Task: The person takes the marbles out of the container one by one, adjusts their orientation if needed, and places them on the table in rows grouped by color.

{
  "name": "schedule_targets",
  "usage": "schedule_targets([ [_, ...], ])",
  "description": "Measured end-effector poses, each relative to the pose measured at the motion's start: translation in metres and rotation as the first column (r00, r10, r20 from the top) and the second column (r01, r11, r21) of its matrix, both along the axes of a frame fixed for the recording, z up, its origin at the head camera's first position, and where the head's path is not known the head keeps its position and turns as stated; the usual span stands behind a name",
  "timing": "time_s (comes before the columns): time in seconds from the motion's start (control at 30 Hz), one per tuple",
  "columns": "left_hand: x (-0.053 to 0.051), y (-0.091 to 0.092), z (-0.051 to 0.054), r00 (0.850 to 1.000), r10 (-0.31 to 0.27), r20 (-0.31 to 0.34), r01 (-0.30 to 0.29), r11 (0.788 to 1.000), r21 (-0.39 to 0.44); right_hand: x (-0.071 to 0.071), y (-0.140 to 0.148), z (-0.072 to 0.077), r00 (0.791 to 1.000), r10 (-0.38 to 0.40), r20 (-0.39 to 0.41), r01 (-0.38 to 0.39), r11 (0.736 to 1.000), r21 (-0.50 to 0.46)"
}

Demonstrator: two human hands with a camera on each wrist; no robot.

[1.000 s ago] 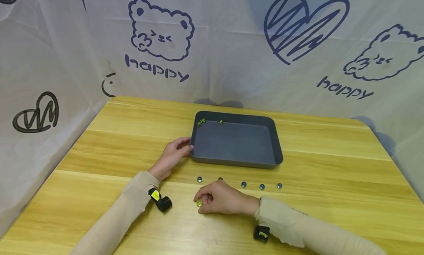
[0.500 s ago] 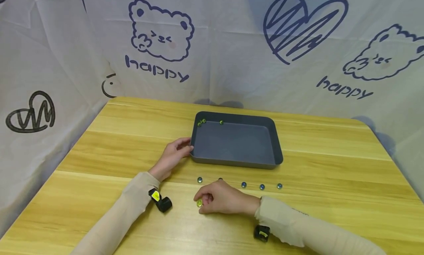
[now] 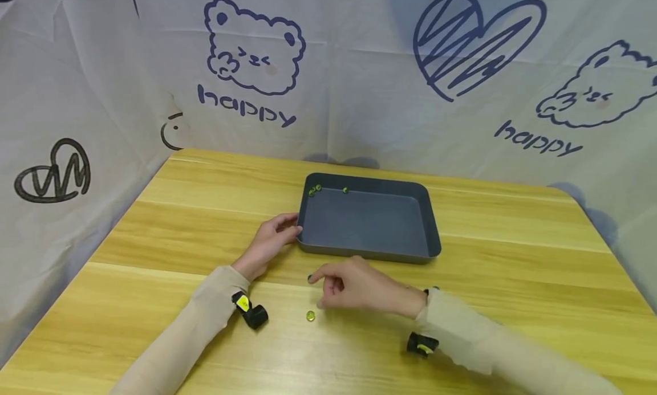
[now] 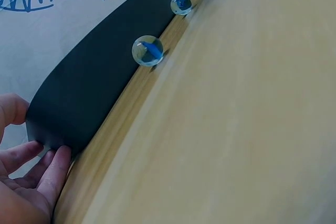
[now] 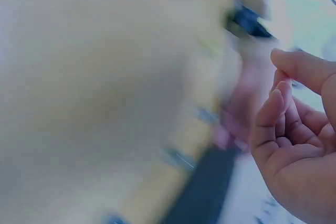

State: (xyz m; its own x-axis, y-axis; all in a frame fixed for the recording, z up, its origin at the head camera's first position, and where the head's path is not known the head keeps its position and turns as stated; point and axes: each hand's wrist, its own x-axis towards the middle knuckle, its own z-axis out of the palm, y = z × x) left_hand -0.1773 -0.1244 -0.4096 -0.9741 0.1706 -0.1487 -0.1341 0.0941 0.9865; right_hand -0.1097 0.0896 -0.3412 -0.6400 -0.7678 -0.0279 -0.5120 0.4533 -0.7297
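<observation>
My left hand (image 3: 269,244) holds the left side of a dark grey tray (image 3: 366,224), its thumb at the rim and fingers against the outer wall (image 4: 100,66). My right hand (image 3: 359,284) hovers over the table with nothing in it, index finger stretched out and other fingers loosely bent. Its index fingertip is close to a blue marble (image 3: 309,279); whether they touch I cannot tell. A yellow-green marble (image 3: 310,316) lies on the table below that hand. Green marbles (image 3: 345,190) sit along the tray's far edge. The right hand and forearm hide other blue marbles in the head view.
Blue-cored clear marbles (image 4: 147,50) lie in a row before the tray in the left wrist view. A wooden table (image 3: 205,184) stands against a white cloth (image 3: 359,98) with drawings. Each wrist carries a small black camera (image 3: 255,315). Motion blurs the right wrist view.
The right hand has let go of the yellow-green marble and moved away toward the tray, its index finger now near the leftmost blue marble. The left hand and tray stay put.
</observation>
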Motion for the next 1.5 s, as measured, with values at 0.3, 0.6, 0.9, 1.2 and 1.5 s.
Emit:
schedule_targets([
  [0.3,-0.001,-0.005,0.001,1.0,0.006,-0.005,-0.006,1.0,-0.008,-0.083,0.013,0.058,0.971,-0.202,-0.129,0.219,0.966,0.137],
  [0.6,0.001,-0.003,0.003,1.0,0.004,0.002,-0.004,1.0,-0.026,-0.15,0.028,0.046,0.925,-0.334,-0.182,0.368,0.905,0.211],
  [0.9,-0.002,-0.002,-0.001,1.0,0.009,0.009,-0.009,1.0,-0.025,-0.177,0.026,0.019,0.892,-0.354,-0.281,0.432,0.85,0.302],
  [1.2,-0.001,0.002,0.001,1.0,0.0,0.004,0.0,1.0,-0.029,-0.179,0.026,-0.009,0.777,-0.604,-0.177,0.627,0.718,0.301],
  [1.5,-0.002,0.002,0.002,1.0,-0.001,0.007,0.001,1.0,-0.028,-0.18,0.003,-0.012,0.658,-0.725,-0.205,0.743,0.578,0.338],
])
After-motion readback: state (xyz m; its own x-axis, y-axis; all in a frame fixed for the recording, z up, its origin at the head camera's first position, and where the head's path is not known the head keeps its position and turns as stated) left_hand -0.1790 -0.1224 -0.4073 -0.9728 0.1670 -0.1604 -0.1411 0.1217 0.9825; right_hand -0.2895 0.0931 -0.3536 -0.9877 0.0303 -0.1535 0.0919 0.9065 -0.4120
